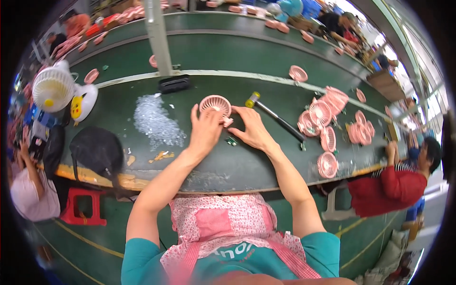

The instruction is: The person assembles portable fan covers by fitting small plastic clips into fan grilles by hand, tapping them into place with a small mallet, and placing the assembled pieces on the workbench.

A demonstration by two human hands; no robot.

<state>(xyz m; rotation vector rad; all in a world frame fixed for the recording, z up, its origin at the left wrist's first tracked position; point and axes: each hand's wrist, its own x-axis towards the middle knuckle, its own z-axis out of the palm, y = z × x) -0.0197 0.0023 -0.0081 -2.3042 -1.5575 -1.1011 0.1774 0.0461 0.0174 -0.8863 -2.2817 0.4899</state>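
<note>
A round pink fan grille (pixel 214 104) lies flat on the dark green worktable (pixel 266 164) in front of me. My left hand (pixel 205 131) rests on its near left edge, fingers curled against the rim. My right hand (pixel 253 127) lies flat on the table just to the right of the grille, its fingertips touching a small pink tab at the grille's lower right. A small green part (pixel 231 141) lies between my two hands. A mallet (pixel 274 116) with a yellow-and-white head and black handle lies right behind my right hand.
A pile of pink fan grilles (pixel 335 126) covers the table's right side. A heap of small clear bits (pixel 154 121) lies to the left, with a black bag (pixel 96 151) and a white desk fan (pixel 53 89) beyond. A person in red (pixel 394 183) sits at right; another person (pixel 28 187) at left.
</note>
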